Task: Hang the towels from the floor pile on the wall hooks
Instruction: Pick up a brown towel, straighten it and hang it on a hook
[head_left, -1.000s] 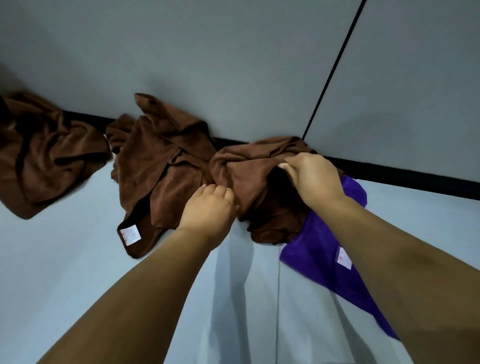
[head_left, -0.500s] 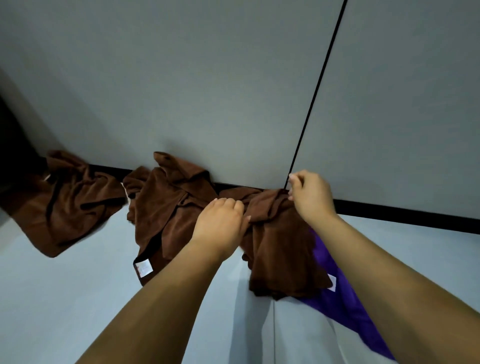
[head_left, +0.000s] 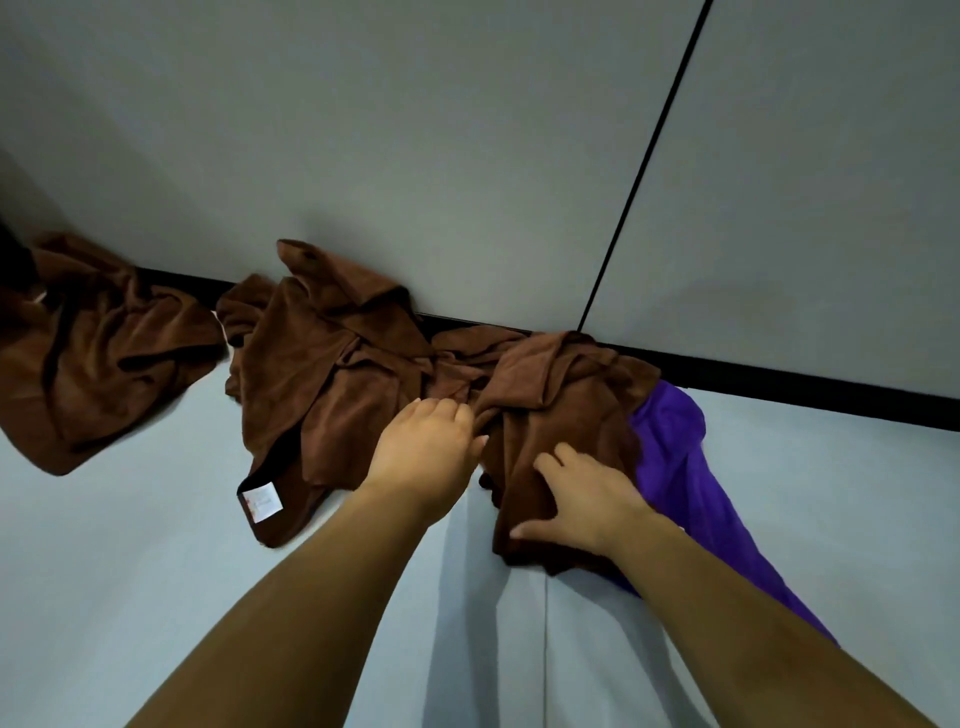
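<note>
Still at the pick-up stage here, nothing hung yet and no hooks anywhere in view. Four towels down on the floor (head_left: 130, 597) along the black baseboard (head_left: 779, 382): one brown towel (head_left: 98, 348) off to the far left, a second brown one (head_left: 332, 364) with a white tag (head_left: 263, 501) in the middle, a third brown one (head_left: 561, 410) bunched up on the right, and a purple towel (head_left: 680, 467) poking out from under that third one.

Left hand (head_left: 423, 449) curled, fingers pinching a fold at the third towel's left edge. Right hand (head_left: 584, 501) spread flat on top of the same towel, fingers relaxed and pressing, not gripping anything.

So probably sorting out one towel from the heap. Next move likely needs the right hand to close on an edge or corner too, then a clean lift so the purple one stays behind and doesn't drag along. After that, a look up the wall (head_left: 415, 130) to find the hooks.
</note>
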